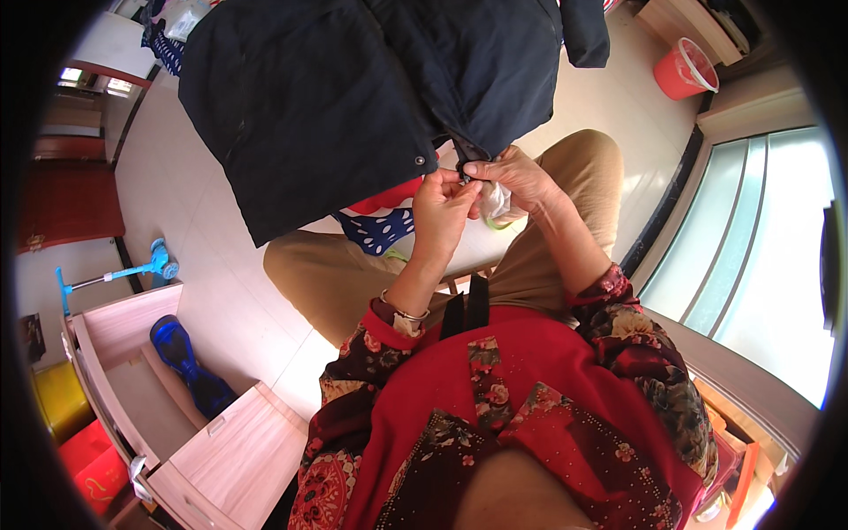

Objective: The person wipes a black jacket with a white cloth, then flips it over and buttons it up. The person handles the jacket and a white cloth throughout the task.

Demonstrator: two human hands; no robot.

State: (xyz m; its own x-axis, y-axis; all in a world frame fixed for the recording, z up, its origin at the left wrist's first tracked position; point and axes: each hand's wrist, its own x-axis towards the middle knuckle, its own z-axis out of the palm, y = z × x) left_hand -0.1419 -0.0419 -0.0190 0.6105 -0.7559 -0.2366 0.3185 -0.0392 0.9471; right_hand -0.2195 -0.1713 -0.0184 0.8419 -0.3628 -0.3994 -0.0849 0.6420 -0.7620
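Note:
A dark navy jacket (298,112) lies spread out in front of me, with a round metal snap (419,160) near its hem corner. My left hand (447,199) is at the lower front edge, its fingertips pinching the bottom end of the jacket's front opening, which looks like a zipper end. From the other side, my right hand (513,175) grips the same spot between thumb and fingers. The small part between the fingertips is mostly hidden. Beneath the jacket shows a navy cloth with white dots (377,228) and a red and white edge. A whitish plastic bag (497,200) is below my right hand.
A red bucket (676,73) stands on the tiled floor at the upper right, near a frosted glass panel (742,232). To the lower left are a wooden cabinet (232,457), a blue hoverboard (189,368) and a blue scooter (132,268). My knees are on both sides of the hanging cloth.

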